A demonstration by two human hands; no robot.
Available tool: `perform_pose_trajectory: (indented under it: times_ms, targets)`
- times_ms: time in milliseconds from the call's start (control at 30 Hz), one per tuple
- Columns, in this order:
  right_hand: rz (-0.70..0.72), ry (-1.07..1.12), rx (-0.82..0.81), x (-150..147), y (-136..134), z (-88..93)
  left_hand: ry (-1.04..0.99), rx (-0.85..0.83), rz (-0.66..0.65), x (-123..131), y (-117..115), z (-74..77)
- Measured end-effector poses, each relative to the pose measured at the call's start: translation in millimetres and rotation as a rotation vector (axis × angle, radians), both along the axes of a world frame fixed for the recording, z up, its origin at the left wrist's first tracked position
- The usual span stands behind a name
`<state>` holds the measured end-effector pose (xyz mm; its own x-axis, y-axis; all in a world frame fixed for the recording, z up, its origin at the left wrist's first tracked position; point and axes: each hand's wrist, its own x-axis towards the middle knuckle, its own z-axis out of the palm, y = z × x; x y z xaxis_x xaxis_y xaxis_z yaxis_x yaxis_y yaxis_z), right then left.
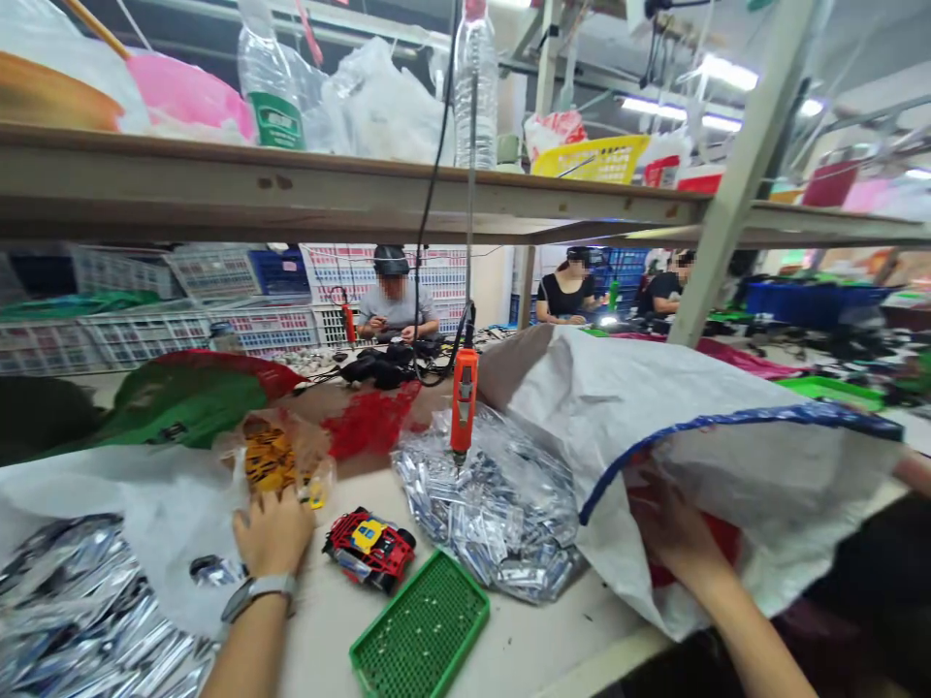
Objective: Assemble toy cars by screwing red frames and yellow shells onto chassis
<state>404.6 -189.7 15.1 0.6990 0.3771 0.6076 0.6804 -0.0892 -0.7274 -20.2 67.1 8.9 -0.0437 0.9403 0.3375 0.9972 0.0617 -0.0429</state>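
Note:
My left hand (272,531), with a watch on the wrist, is at the near edge of a clear plastic bag (320,456) holding yellow-and-black parts (269,458). Its fingers look slightly apart; their tips are hard to see. My right hand (665,519) reaches into the mouth of a white woven sack (582,388) with a blue-trimmed edge. Red material (720,538) shows inside beside that hand, whose fingers are blurred and partly hidden. Between my hands lie a red-and-yellow toy car (369,548), a green mesh tray (426,625) with small bits, and a clear bag of silvery parts (501,519).
An orange electric screwdriver (464,397) hangs over the silvery bag. At left, a white sack (152,523) holds more silvery pieces (80,601). Someone's hand (914,472) shows at the right edge. A loaded shelf (349,199) crosses overhead; several people sit beyond.

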Motion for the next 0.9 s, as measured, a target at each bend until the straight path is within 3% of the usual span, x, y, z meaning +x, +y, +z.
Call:
perform_pose_trajectory:
  times_ms: [167,267,333,400,467,500,567,633,667,733,800,900]
  targets:
    - [0.086,0.066,-0.363,14,20,1.5,-0.008,0.025,0.006,2,-3,0.0]
    - [0.215,0.045,-0.421,10,19,15.4,-0.008,0.028,0.006,2,-3,-0.6]
    - [0.230,0.028,-0.402,-2,12,28.3,-0.003,0.028,0.010,2,-1,-2.1]
    - [0.150,-0.017,-0.252,-24,1,41.0,0.005,0.030,0.018,1,1,-4.4]
    - [-0.055,-0.136,0.258,-57,-11,51.4,0.013,0.032,0.021,1,2,-6.4]
    - [-0.061,-0.198,0.492,-75,-15,55.3,0.016,0.032,0.020,1,3,-6.9]
    - [0.055,-0.295,0.547,-110,-14,60.3,0.021,0.034,0.018,0,2,-7.0]
    - [0.359,-0.370,0.306,-133,1,62.4,0.024,0.036,0.016,0,1,-5.6]
    - [0.425,-0.339,0.162,-139,13,62.5,0.025,0.036,0.015,0,0,-4.5]
    - [0.416,-0.237,-0.107,-138,43,61.1,0.026,0.037,0.004,0,-1,-1.9]
    - [0.321,-0.133,-0.425,-128,71,58.0,0.026,0.027,0.000,1,-3,0.5]
    - [0.303,-0.063,-0.594,-113,97,52.4,0.019,0.000,0.010,1,-3,2.1]
